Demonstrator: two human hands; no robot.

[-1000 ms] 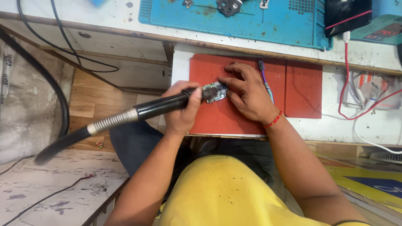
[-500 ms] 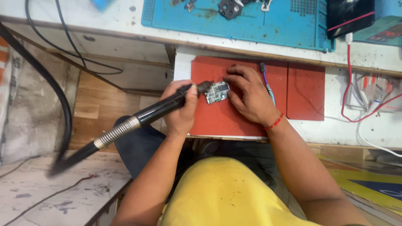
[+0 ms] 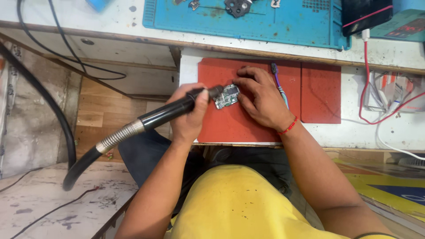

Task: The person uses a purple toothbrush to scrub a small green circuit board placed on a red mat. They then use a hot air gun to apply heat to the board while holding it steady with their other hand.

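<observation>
L hand (image 3: 188, 116): fingers clamped round black hot-air wand (image 3: 177, 109), nozzle tip just at board edge.
R hand (image 3: 261, 99): fingers spread, pressing down on circuit board (image 3: 226, 96).
Board loc: on red mat (image 3: 230, 124), centre-left.
Nearby: purple brush (image 3: 279, 84) beside R hand; blue mat (image 3: 287, 22) above.
</observation>
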